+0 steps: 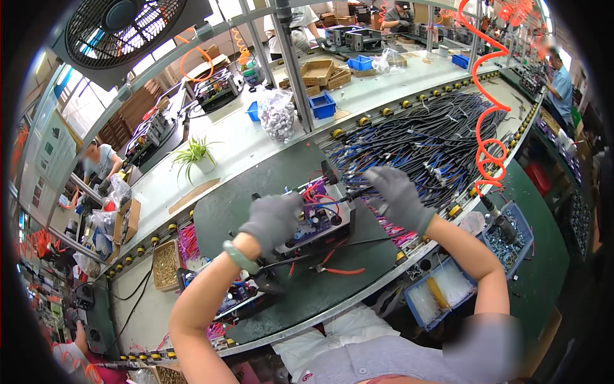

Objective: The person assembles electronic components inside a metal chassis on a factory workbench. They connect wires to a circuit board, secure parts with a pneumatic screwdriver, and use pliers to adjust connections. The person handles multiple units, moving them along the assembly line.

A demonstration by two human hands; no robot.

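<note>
Left hand [274,219], gloved, rests curled on the circuit unit [318,221], gripping its near edge. Right hand [398,196] just beside it pinches a black cable [354,193] above the unit.

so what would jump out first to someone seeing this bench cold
Probably the big heap of black and blue cables on the right of the bench, with an orange coiled hose hanging over it. At centre, the gloved left hand rests on an open electronics unit while the gloved right hand holds a cable at it. A black fan hangs top left.
</note>
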